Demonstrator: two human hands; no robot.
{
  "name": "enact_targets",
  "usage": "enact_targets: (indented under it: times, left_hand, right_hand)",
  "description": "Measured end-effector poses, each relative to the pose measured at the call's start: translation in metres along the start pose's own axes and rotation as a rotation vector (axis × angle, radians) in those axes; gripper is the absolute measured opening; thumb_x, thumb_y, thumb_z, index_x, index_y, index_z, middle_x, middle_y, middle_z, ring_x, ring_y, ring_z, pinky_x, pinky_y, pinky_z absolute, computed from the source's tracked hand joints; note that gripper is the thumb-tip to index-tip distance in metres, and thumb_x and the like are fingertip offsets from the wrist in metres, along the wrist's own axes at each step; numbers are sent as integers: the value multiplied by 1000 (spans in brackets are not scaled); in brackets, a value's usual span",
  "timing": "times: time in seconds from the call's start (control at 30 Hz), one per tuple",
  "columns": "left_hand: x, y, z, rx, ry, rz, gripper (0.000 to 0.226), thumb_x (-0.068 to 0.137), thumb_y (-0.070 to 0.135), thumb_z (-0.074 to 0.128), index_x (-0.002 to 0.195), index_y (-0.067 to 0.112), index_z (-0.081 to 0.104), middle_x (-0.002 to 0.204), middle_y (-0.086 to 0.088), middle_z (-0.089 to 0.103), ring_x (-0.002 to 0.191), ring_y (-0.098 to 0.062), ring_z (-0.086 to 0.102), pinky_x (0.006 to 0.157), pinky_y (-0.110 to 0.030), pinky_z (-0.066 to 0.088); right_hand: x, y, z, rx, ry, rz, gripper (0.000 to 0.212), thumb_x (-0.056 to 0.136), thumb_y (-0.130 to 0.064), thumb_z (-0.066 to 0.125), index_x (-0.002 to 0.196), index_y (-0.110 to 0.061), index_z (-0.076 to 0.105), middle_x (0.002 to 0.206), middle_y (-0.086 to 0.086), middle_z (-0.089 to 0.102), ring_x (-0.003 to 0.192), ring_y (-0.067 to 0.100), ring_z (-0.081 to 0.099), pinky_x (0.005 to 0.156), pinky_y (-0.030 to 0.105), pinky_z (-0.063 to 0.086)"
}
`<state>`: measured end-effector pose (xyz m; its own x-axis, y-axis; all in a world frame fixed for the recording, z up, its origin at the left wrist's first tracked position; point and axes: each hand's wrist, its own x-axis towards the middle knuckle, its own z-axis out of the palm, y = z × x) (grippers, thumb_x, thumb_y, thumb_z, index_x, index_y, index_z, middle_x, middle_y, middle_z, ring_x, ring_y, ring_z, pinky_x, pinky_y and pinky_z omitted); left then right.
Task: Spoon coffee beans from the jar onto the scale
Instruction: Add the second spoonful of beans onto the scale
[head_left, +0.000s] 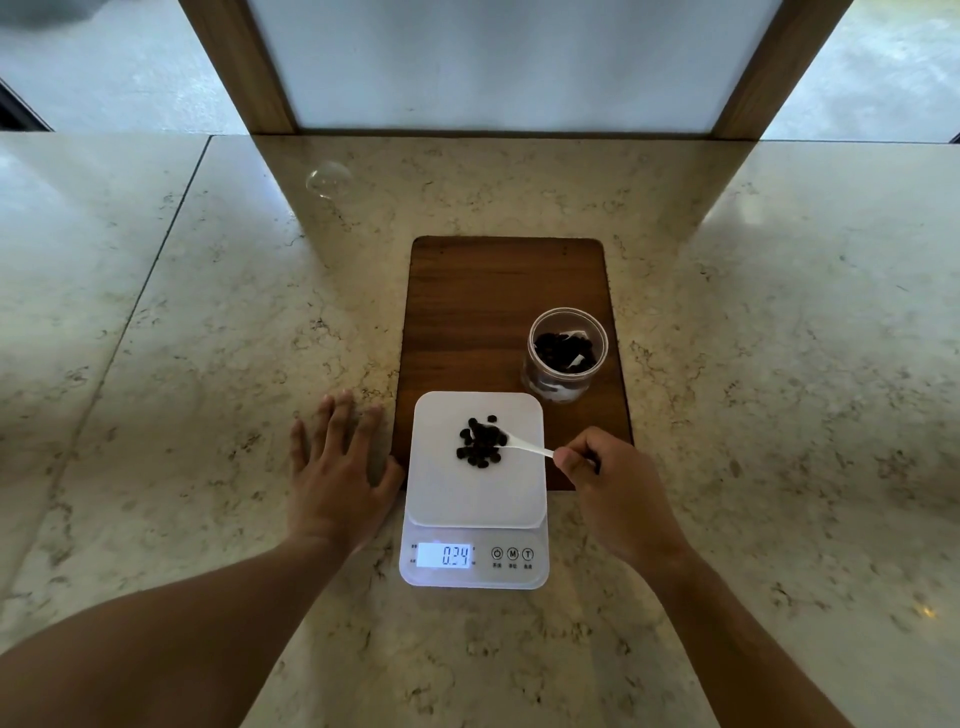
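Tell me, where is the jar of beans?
The jar stands on the wooden board, at its right edge, just behind the white scale.

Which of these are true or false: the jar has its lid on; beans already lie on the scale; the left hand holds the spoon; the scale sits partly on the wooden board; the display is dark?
1. The clear round jar has its lid on. False: it stands open, with dark beans visible inside.
2. Dark coffee beans already lie on the white square scale. True.
3. The left hand holds the white plastic spoon. False: the right hand holds it; the left rests flat on the marble counter.
4. The scale sits partly on the brown wooden board. True.
5. The scale's display is dark. False: it is lit and shows digits.
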<state>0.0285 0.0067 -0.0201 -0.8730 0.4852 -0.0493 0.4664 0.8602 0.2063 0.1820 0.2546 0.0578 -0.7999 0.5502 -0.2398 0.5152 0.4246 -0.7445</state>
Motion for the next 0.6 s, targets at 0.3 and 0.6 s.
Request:
enact_targets:
  times: [0.3, 0.6]
  left_hand:
    - [0, -1, 2, 14, 10, 6, 72, 88, 60, 28, 153, 28, 24, 166, -8, 13, 153, -23, -3, 122, -53, -1]
    - [0, -1, 3, 8, 15, 1, 69, 88, 58, 31, 151, 30, 25, 166, -7, 14, 153, -23, -2, 122, -54, 1]
  right_hand:
    - [-5, 2, 0, -56, 45, -176, 18, 95, -22, 60, 77, -17, 59, 59, -14, 53, 63, -2, 53, 49, 13, 32]
    - [-12, 4, 0, -88, 224, -344, 16, 94, -18, 63, 78, -16, 61, 68, -11, 58, 61, 7, 53, 49, 19, 38]
